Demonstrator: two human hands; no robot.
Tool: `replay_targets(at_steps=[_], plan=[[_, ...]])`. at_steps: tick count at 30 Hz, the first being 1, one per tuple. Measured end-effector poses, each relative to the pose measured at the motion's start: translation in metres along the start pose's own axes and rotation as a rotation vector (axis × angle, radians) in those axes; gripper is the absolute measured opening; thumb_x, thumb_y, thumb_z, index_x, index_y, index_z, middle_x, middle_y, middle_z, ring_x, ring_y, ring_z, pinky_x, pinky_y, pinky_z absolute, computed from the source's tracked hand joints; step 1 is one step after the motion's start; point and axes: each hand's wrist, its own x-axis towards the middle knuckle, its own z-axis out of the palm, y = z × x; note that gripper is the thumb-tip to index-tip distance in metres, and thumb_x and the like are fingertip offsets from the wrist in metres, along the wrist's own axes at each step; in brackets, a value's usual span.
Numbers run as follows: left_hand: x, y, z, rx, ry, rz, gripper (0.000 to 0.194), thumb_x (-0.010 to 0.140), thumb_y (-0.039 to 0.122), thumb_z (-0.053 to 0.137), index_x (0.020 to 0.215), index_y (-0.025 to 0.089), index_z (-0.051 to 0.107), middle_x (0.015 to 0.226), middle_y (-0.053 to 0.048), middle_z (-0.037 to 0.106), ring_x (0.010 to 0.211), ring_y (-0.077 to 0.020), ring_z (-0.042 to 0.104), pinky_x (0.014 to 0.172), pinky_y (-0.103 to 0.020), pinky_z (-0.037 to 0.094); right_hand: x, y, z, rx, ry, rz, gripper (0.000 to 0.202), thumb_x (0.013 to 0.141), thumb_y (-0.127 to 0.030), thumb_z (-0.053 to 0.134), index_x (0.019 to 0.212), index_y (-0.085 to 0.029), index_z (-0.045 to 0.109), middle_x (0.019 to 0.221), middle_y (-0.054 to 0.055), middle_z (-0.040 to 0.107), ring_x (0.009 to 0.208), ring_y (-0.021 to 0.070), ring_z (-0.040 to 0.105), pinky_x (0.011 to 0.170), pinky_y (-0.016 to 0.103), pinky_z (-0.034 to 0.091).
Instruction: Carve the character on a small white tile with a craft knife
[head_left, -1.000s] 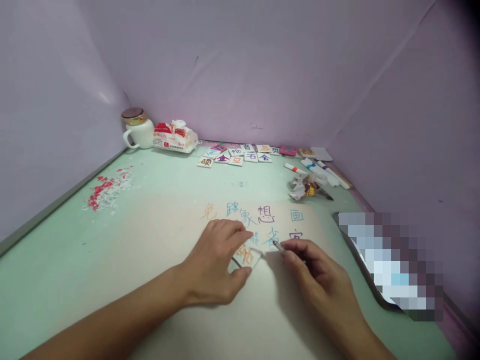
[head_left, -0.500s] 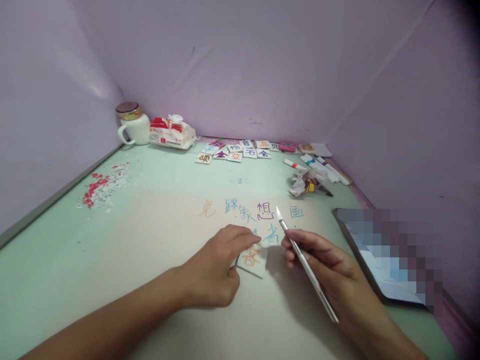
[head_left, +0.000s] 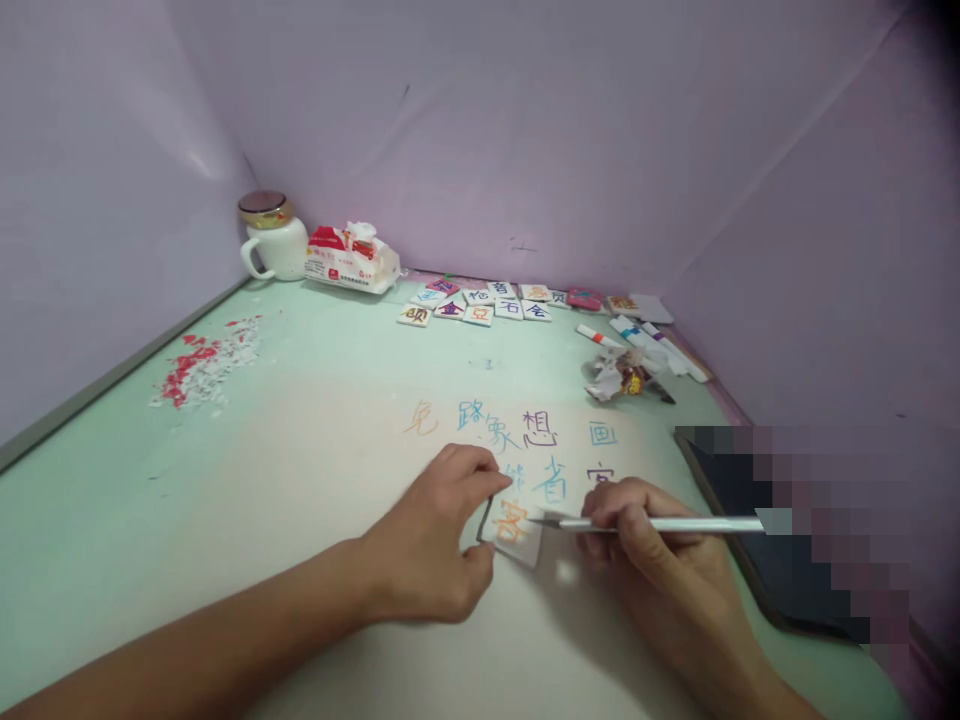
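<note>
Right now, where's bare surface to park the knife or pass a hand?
Free: green table between the red-white scraps and the lettered sheet; also the sheet's near part below the left hand. Crowded: back edge with tiles, markers, crumpled wrapper; right hand holds the craft knife at the cut square.

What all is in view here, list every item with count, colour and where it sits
cut square: one, white with orange character, between the hands
craft knife: one, silver, right hand
sheet: one, cream with coloured characters, centre
tiles: about a dozen, white, far edge
markers: several, white, far right
crumpled wrapper: one, by markers
mug: one, white, far left corner
tissue pack: one, red-white, beside mug
scraps: pile, red-white, left
left hand: pinching square
right hand: gripping knife
</note>
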Motion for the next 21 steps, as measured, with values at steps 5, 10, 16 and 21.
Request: replay_targets(at_steps=[5, 10, 16, 21], plan=[[-0.002, 0.005, 0.000, 0.160, -0.046, 0.015, 0.043, 0.067, 0.014, 0.058, 0.110, 0.011, 0.056, 0.099, -0.013, 0.051, 0.094, -0.0273, 0.046, 0.086, -0.047, 0.039, -0.008, 0.010, 0.005, -0.002, -0.027, 0.042, 0.023, 0.086, -0.041, 0.057, 0.085, -0.020, 0.066, 0.061, 0.001, 0.056, 0.059, 0.0144, 0.048, 0.054, 0.025, 0.036], [-0.001, 0.004, 0.001, 0.189, -0.094, 0.003, 0.044, 0.069, 0.017, 0.058, 0.113, 0.015, 0.054, 0.098, -0.010, 0.050, 0.092, -0.0270, 0.044, 0.085, -0.046, 0.036, -0.012, 0.013, 0.005, -0.042, -0.069, 0.033, 0.023, 0.090, -0.042, 0.049, 0.089, -0.023, 0.062, 0.068, 0.000, 0.057, 0.067, 0.0152, 0.049, 0.062, 0.025, 0.037], [-0.001, 0.002, 0.002, 0.187, -0.085, 0.005, 0.042, 0.070, 0.015, 0.058, 0.112, 0.015, 0.053, 0.098, -0.010, 0.049, 0.092, -0.0264, 0.043, 0.086, -0.046, 0.035, -0.008, 0.020, -0.006, -0.266, -0.172, -0.124, 0.021, 0.097, -0.034, 0.037, 0.093, -0.025, 0.056, 0.071, -0.001, 0.050, 0.066, 0.0142, 0.046, 0.059, 0.025, 0.037], [0.000, 0.004, 0.000, 0.178, -0.110, 0.000, 0.041, 0.070, 0.014, 0.058, 0.111, 0.014, 0.053, 0.098, -0.010, 0.049, 0.093, -0.0260, 0.043, 0.086, -0.045, 0.035, -0.005, 0.017, -0.006, -0.434, -0.303, -0.291, 0.019, 0.098, -0.029, 0.032, 0.095, -0.024, 0.051, 0.077, 0.000, 0.049, 0.068, 0.0140, 0.045, 0.060, 0.025, 0.038]])
